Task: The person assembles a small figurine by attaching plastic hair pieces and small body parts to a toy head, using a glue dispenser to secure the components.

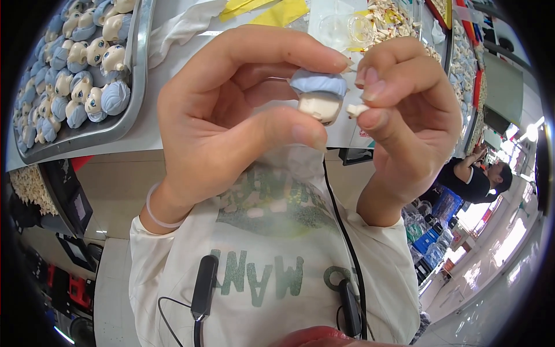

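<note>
Gripping a smooth, ridge-haired doll head [319, 104], left fingers [289, 49] curve wide; right fingers [399, 88] pinch a knobby cream piece [355, 110].

1. At left on counter [151, 132]: tray [144, 58], packed with doll heads [81, 87].
2. Just right of tray: cloth [185, 23].
3. Farther right, toward far side: sheets [283, 13], then small dishes [335, 29].
4. Right of dishes, behind right hand [416, 98]: pile of bits [390, 23].
5. Right of tray, in left hand [208, 127], between thumb and fingers: single doll head [321, 106].
6. Just right of that head, in right fingertips: small piece [356, 110]; contact unclear.
7. Far left, nearer than tray: second heap [32, 188].
8. Far right, well beyond counter: person [471, 182].
</note>
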